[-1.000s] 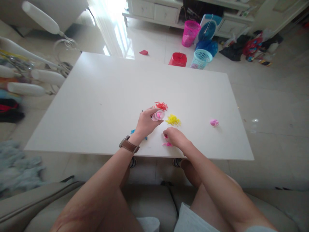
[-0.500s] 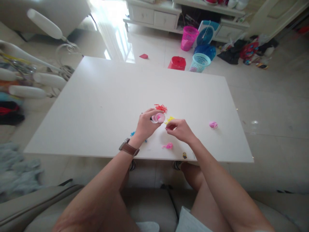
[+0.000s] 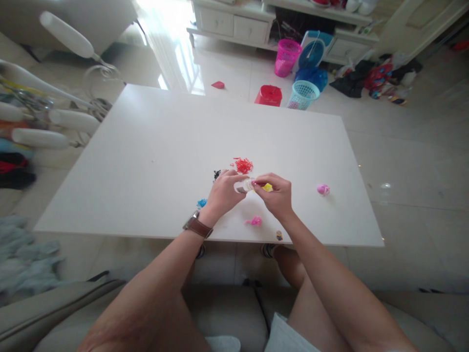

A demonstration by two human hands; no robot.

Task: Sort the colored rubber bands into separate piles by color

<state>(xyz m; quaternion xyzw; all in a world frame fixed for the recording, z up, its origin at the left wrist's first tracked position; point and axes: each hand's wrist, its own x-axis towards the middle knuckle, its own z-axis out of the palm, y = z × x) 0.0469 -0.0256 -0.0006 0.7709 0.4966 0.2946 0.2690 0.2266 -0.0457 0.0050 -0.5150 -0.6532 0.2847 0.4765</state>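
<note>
My left hand [image 3: 226,191], with a brown-strapped watch on its wrist, is closed around a small clear bottle [image 3: 240,187] tipped so its mouth faces right. At that mouth my right hand [image 3: 274,191] pinches a small pink piece [image 3: 253,183], too small to make out fully. Beyond the bottle lies a pile of red bands [image 3: 243,166]. Yellow bands [image 3: 267,187] are partly covered by my right hand. Black bands [image 3: 217,173] and blue bands [image 3: 201,203] lie by my left hand, and a pink clump [image 3: 255,221] sits nearer the front edge.
A purple-pink egg-shaped object [image 3: 323,189] stands on the white table [image 3: 176,132] at the right. A small yellow cartoon figure [image 3: 279,235] lies at the front edge. Beyond the table are a red bin [image 3: 269,95], a light-blue basket [image 3: 304,93] and a pink basket [image 3: 287,57].
The bottle has turned from mouth up to mouth facing right. My right hand has moved up to its mouth with the pink piece. The red and black piles show more fully.
</note>
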